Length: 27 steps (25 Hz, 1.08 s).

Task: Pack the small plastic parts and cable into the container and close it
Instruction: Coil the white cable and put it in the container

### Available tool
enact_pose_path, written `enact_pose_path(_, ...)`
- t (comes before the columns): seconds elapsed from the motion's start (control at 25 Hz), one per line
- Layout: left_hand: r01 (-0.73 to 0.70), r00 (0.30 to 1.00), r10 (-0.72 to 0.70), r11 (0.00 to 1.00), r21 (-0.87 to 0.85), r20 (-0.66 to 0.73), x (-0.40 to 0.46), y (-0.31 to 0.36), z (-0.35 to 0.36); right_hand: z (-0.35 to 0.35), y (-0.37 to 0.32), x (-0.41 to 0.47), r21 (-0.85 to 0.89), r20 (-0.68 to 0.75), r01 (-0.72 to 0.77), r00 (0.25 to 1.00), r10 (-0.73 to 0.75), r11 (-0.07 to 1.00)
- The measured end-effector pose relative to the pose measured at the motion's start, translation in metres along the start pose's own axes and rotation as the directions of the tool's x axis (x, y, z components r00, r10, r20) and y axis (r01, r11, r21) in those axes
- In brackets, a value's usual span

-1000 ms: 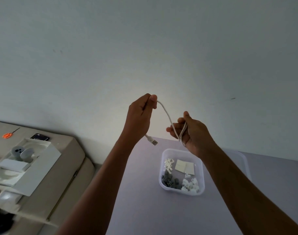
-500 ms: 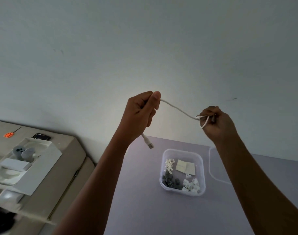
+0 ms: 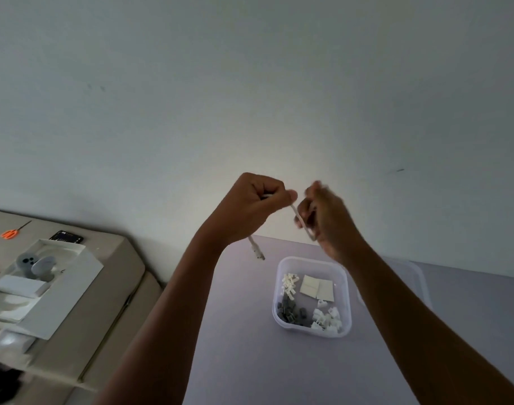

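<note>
Left hand: fist gripping the cable (plug dangling).
Right hand: blurred, seemingly gripping cable, now closer to left.

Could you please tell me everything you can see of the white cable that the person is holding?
The white cable is thin and flexible, with a smooth coating that looks like plastic. It is held in the air above the table, in front of the wall. The left hand is closed around one stretch, and below that fist a short end hangs free with a plug at its tip. A short span runs to the right hand, which is blurred; the cable seems looped around its fingers. It touches only the hands, not the container.
</note>
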<state>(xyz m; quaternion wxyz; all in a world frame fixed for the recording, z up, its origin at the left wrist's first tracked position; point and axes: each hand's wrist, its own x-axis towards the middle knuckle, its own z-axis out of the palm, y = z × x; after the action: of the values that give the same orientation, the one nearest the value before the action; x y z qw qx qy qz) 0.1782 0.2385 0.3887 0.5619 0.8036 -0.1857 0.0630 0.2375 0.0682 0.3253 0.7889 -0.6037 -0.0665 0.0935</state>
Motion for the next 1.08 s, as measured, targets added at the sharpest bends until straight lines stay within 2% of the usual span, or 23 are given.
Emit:
enact_pose_path(0.04, -0.014, 0.998, 0.011, 0.999, -0.036, -0.061, 0.002, -0.001, -0.001, 0.007, 0.002, -0.008, -0.168, 0.134, -0.056, 0.988, 0.079, 0.984)
enact_pose_path(0.08, -0.028, 0.993, 0.02, 0.997, -0.066, -0.12, 0.005, -0.003, -0.002, 0.01, 0.0, -0.015, -0.247, 0.24, -0.096, 0.958, 0.157, 0.964)
enact_pose_path(0.12, -0.029, 0.983, 0.01, 0.994, -0.104, -0.181, 0.007, -0.007, -0.003, 0.012, -0.003, -0.02, -0.248, 0.329, -0.139, 0.919, 0.219, 0.959)
enact_pose_path(0.2, 0.017, 0.952, -0.067, 0.986, -0.166, -0.3, 0.012, -0.019, -0.005, 0.012, -0.015, -0.026, -0.092, 0.51, -0.292, 0.807, 0.297, 0.952)
enact_pose_path(0.24, 0.051, 0.934, -0.097, 0.989, -0.138, -0.344, 0.014, -0.027, -0.003, 0.012, -0.022, -0.027, 0.035, 0.597, -0.392, 0.746, 0.295, 0.919)
enact_pose_path(0.28, 0.081, 0.927, -0.093, 0.996, -0.047, -0.364, 0.015, -0.036, 0.002, 0.014, -0.029, -0.027, 0.186, 0.669, -0.48, 0.701, 0.247, 0.857)
enact_pose_path(0.32, 0.106, 0.934, -0.067, 0.99, 0.093, -0.35, 0.014, -0.044, 0.01, 0.015, -0.034, -0.026, 0.355, 0.697, -0.53, 0.699, 0.16, 0.77)
enact_pose_path(0.36, 0.118, 0.957, -0.047, 0.965, 0.236, -0.287, 0.012, -0.052, 0.02, 0.017, -0.037, -0.023, 0.519, 0.662, -0.517, 0.747, 0.063, 0.681)
enact_pose_path(0.4, 0.123, 0.98, -0.058, 0.927, 0.353, -0.189, 0.008, -0.056, 0.032, 0.018, -0.038, -0.019, 0.649, 0.545, -0.414, 0.839, -0.009, 0.638)
enact_pose_path(0.44, 0.119, 0.992, -0.091, 0.893, 0.435, -0.085, 0.004, -0.056, 0.042, 0.019, -0.035, -0.015, 0.71, 0.381, -0.254, 0.923, -0.054, 0.657)
enact_pose_path(0.48, 0.107, 0.992, -0.122, 0.865, 0.489, -0.001, 0.001, -0.055, 0.05, 0.019, -0.032, -0.012, 0.689, 0.232, -0.1, 0.969, -0.088, 0.718)
enact_pose_path(0.56, 0.084, 0.981, -0.168, 0.81, 0.58, 0.093, -0.003, -0.05, 0.055, 0.018, -0.021, -0.011, 0.504, 0.062, 0.126, 0.982, -0.181, 0.854)
enact_pose_path(0.68, 0.074, 0.973, -0.191, 0.784, 0.616, 0.126, -0.009, -0.042, 0.042, 0.007, -0.011, -0.007, 0.114, -0.027, 0.311, 0.95, -0.31, 0.944)
enact_pose_path(0.76, 0.008, 0.985, -0.112, 0.78, 0.626, 0.128, -0.011, -0.035, 0.037, 0.002, -0.013, -0.004, -0.116, -0.008, 0.3, 0.953, -0.303, 0.947)
enact_pose_path(0.84, -0.057, 0.996, 0.0, 0.782, 0.621, 0.091, -0.01, -0.028, 0.035, 0.0, -0.014, -0.001, -0.268, 0.042, 0.206, 0.978, -0.202, 0.941)
enact_pose_path(0.92, -0.102, 0.994, 0.106, 0.787, 0.608, 0.03, -0.009, -0.023, 0.032, -0.001, -0.016, 0.0, -0.471, 0.113, 0.148, 0.988, -0.107, 0.87)
enact_pose_path(1.0, -0.143, 0.982, 0.19, 0.781, 0.607, -0.014, -0.01, -0.019, 0.026, -0.007, -0.017, -0.002, -0.703, 0.2, 0.138, 0.98, 0.008, 0.698)
enact_pose_path(1.04, -0.164, 0.976, 0.218, 0.787, 0.594, -0.02, -0.009, -0.019, 0.023, -0.013, -0.016, -0.004, -0.773, 0.228, 0.125, 0.97, 0.088, 0.622)
enact_pose_path(1.08, -0.18, 0.971, 0.237, 0.799, 0.574, -0.026, -0.008, -0.019, 0.021, -0.019, -0.014, -0.005, -0.8, 0.247, 0.095, 0.952, 0.181, 0.593)
